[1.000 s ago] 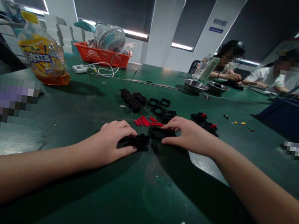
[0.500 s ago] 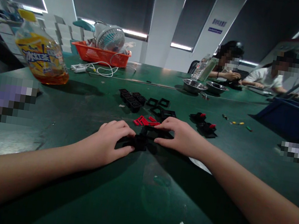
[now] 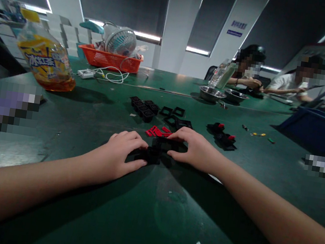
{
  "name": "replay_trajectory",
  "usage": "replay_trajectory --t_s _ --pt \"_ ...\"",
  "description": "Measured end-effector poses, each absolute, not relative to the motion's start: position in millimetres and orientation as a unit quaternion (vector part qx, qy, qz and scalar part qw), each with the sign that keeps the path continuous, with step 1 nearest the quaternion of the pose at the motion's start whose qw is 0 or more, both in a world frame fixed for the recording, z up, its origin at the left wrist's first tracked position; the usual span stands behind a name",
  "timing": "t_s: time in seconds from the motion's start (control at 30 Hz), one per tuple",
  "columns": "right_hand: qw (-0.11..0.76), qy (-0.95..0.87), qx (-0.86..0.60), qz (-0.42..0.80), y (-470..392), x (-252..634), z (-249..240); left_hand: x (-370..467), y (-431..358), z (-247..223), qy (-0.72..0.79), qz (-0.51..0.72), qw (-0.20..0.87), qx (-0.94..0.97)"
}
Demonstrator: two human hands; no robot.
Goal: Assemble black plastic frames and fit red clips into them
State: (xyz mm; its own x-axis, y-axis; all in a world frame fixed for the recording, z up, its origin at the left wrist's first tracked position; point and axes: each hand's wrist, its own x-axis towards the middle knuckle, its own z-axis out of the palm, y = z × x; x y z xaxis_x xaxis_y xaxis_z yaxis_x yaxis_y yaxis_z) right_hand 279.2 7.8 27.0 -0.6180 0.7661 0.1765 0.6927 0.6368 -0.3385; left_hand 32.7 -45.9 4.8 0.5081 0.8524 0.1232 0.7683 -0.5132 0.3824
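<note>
Near the middle of the green table [image 3: 178, 218], my left hand [image 3: 123, 153] grips a small black part [image 3: 153, 155] between thumb and fingers. My right hand [image 3: 193, 149] is closed on another black piece [image 3: 163, 143], which touches or nearly touches the first; the dark shapes blend together. Just behind them lie several red pieces [image 3: 156, 131]. Farther back are several black blocks [image 3: 144, 109] and black square frames [image 3: 179, 111]. Two black parts with red tips [image 3: 225, 139] lie to the right of my right hand.
At the left stands a bottle [image 3: 48, 60]. An orange basket [image 3: 107, 60] holds a fan, with a white cable in front. Metal bowls [image 3: 212, 94] sit at the back, a blue bin [image 3: 322, 131] at the right. Two people sit across the table.
Both hands keep nearly the same place and grip. At the back right, a person's hand has risen with a thin dark object.
</note>
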Motion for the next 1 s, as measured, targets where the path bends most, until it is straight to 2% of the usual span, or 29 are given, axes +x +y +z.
replay_trajectory --t_s 0.5,0.8,1.0 --pt "0.241 -0.828 -0.459 0.213 -1.9 270.3 27.2 33.3 -46.3 4.9 0.476 0.157 0.139 0.854" --pt "0.28 -0.875 -0.353 0.178 -6.5 270.7 25.5 34.4 -44.3 2.3 0.503 0.217 0.181 0.816" --pt "0.272 -0.898 -0.305 0.162 -11.3 267.3 27.2 34.1 -44.3 1.6 0.499 0.244 0.191 0.809"
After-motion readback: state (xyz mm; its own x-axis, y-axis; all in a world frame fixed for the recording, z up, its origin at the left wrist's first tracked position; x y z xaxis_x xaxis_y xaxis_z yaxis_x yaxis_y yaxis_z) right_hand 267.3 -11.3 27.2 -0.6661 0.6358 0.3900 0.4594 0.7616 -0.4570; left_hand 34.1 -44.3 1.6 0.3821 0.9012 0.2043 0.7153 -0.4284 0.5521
